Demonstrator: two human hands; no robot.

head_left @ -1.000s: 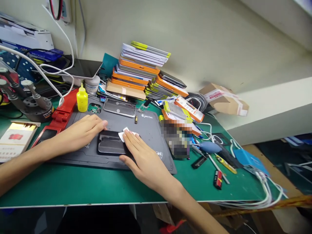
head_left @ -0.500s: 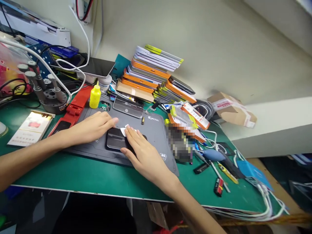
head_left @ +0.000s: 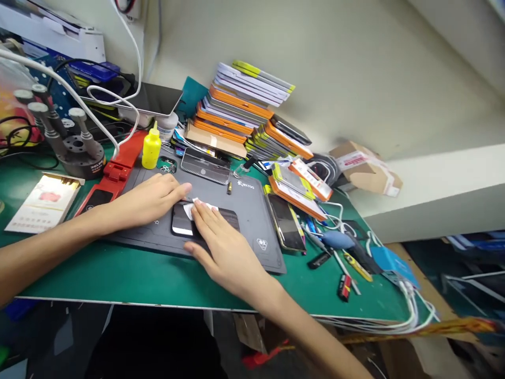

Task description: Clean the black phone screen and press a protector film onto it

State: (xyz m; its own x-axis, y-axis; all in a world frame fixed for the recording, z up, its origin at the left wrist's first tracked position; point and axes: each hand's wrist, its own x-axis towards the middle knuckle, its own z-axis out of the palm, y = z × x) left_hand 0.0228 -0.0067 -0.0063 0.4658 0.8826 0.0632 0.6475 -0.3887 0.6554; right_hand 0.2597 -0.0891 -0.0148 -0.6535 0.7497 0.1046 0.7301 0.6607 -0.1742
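A dark smartphone (head_left: 182, 225) lies screen up on the grey repair mat (head_left: 246, 210) in the head view, a bright reflection at its left end. My right hand (head_left: 224, 250) rests over the phone's right part. Its fingers lie flat and press a small white wipe (head_left: 188, 211) onto the glass, with the thumb apart near the lower edge. My left hand (head_left: 155, 197) is on the mat beside the phone's upper left corner. Its thumb is stretched out and nothing shows in its grasp; its other fingertips are partly hidden, so contact with the phone is unclear.
Behind lie a second phone (head_left: 205, 167), a yellow bottle (head_left: 151, 148) and stacked orange and white boxes (head_left: 236, 113). On the left are a cigarette pack (head_left: 45, 202) and a screwdriver stand (head_left: 81, 155). To the right are another phone (head_left: 287, 223), a blue air blower (head_left: 337, 240) and cables.
My right hand has slid slightly left and down over the phone with the wipe, showing more of the screen's right end. The whole view has shifted a little. My left hand stays beside the phone.
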